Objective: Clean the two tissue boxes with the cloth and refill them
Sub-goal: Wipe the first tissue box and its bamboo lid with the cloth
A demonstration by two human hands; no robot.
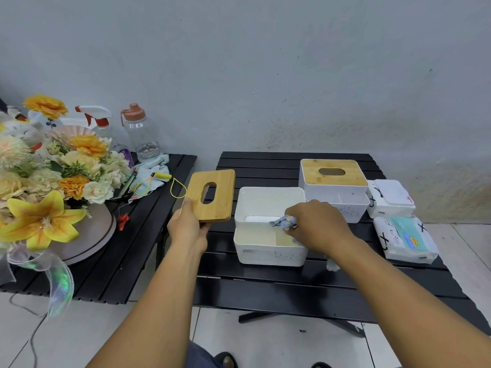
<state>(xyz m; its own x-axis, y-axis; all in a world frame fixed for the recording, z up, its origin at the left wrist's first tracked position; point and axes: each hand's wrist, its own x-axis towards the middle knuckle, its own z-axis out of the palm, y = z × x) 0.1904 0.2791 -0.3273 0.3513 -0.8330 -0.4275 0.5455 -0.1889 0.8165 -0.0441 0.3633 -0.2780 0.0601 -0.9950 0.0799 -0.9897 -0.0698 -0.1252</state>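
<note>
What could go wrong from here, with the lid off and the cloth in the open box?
1. The left hand holds the lid by one corner, off the table; it may slip.
2. The right hand wiping with the cloth could push the open box, which nothing steadies.

Two tissue boxes [269, 251] [336, 193]; two bamboo lids [211, 195] [333, 172]; two tissue packs [405, 239] [390, 199]; one cloth [284, 223].

lid [212, 193]: smooth, matt bamboo-like wood
open box [268, 252]: white matt plastic, scuffed
cloth [284, 222]: crumpled fabric
desk [265, 282]: black slats, possibly metal
tissue pack [406, 239], 3 o'clock: glossy wrap
</note>
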